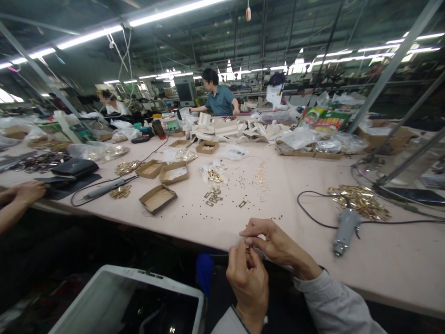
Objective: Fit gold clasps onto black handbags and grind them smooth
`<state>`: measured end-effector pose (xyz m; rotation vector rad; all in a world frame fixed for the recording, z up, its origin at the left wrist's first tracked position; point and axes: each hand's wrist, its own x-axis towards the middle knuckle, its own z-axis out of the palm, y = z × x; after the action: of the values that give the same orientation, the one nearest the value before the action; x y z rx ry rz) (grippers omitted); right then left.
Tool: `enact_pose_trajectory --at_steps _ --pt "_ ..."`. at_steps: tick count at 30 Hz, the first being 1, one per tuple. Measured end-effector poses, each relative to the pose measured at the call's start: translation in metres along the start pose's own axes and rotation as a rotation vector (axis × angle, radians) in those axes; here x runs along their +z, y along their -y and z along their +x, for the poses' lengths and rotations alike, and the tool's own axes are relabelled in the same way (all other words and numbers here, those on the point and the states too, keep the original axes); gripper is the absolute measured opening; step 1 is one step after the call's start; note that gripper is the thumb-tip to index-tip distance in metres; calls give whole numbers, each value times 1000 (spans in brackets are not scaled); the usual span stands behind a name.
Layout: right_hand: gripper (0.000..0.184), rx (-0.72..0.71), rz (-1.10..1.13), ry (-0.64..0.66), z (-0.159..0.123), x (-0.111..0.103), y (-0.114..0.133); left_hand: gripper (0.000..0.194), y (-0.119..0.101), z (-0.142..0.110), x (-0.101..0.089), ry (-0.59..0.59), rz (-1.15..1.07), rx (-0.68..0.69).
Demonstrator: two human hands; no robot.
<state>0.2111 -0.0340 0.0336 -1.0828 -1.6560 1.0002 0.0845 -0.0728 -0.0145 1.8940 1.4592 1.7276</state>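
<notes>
Close to the table's front edge, my left hand (pixel 247 283) pinches a small gold metal fitting (pixel 247 249); its exact kind is mostly hidden by the fingers. My right hand (pixel 274 241) meets it from above, thumb and forefinger closed at the top of the fitting. Whether a tiny part sits between those right fingertips I cannot make out. Just beyond my hands lie a rectangular metal frame (pixel 242 204), a small group of similar frames (pixel 212 197), scattered dark tiny pieces and a scatter of small gold pieces (pixel 260 174).
A grey electric screwdriver (pixel 345 232) with a black cord lies right, before a pile of gold fittings (pixel 361 202). Cardboard trays (pixel 158 199) and another screwdriver (pixel 107 188) are left. A co-worker's hand (pixel 29 192) touches black material. A white crate (pixel 114 273) stands below. Another person (pixel 220 99) is across.
</notes>
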Motion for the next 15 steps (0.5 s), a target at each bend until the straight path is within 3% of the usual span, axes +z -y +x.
enact_pose_trajectory --at_steps 5,11,15 --pt "14 55 12 -109 -4 8 -9 22 -1 7 -3 81 -4 -89" --pt "10 67 48 -159 -9 10 -2 23 9 37 -35 515 -364 -520" --pt "13 0 77 -185 -17 24 12 30 25 41 -50 535 -497 -677"
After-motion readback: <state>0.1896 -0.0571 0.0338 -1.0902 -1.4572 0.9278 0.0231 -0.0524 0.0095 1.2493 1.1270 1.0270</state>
